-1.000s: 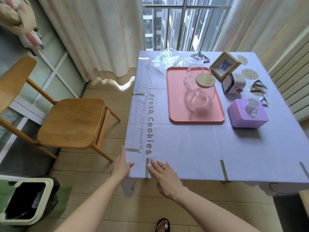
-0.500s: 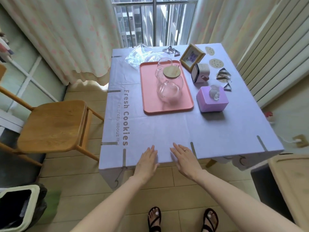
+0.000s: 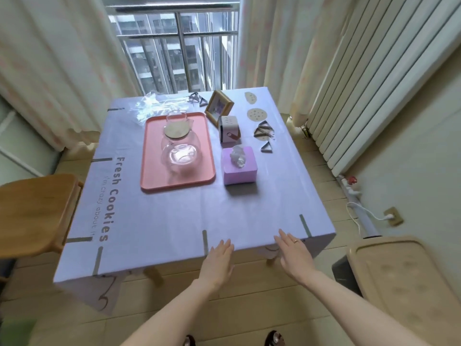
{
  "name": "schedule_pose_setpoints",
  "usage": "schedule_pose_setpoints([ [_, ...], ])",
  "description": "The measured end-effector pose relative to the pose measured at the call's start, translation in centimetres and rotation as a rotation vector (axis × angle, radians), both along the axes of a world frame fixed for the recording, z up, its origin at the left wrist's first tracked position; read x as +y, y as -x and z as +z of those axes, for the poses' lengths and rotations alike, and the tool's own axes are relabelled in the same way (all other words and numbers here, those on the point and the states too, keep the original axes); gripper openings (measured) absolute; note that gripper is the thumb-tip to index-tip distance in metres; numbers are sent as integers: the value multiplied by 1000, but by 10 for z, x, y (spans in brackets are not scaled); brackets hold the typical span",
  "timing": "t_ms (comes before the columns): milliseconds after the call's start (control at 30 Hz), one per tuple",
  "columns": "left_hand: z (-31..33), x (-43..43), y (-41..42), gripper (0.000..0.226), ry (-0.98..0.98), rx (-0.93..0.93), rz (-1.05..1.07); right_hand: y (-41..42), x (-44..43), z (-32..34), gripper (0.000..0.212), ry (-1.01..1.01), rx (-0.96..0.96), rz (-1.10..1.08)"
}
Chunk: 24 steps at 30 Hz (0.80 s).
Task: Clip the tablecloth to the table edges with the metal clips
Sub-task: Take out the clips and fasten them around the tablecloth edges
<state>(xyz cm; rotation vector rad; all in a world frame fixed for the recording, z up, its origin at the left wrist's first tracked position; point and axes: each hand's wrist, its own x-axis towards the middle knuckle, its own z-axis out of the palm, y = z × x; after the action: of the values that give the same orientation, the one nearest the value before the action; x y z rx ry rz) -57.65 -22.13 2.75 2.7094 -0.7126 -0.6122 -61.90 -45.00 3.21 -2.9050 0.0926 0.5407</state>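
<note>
Head view, left hand (image 3: 219, 258) and right hand (image 3: 293, 250) flat, fingers straight, touching tablecloth (image 3: 174, 216) near edge

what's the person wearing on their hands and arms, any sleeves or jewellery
No sleeves, gloves, watch or bracelet show: the left hand and right hand are bare, as are both arms as far as they are in view. The right hand wears a thin ring on one finger; the left hand shows none.

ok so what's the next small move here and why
Probably lift the right hand toward the loose metal clip: it and the left hand lie flat and empty on the tablecloth, the near edge carries three clips, the right edge shows none.
</note>
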Motion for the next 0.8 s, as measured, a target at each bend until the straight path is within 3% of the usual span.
schedule_pose_setpoints([
  [167,-1,-67,6,57,-64,6,68,7,-72,2,61,36,32,20],
  [533,9,-179,-5,62,-64,78,-80,-9,-130,1,68,-16,114,47],
  [800,-2,-248,-31,91,-106,72,-26,-10,-157,-15,72,7,93,49],
])
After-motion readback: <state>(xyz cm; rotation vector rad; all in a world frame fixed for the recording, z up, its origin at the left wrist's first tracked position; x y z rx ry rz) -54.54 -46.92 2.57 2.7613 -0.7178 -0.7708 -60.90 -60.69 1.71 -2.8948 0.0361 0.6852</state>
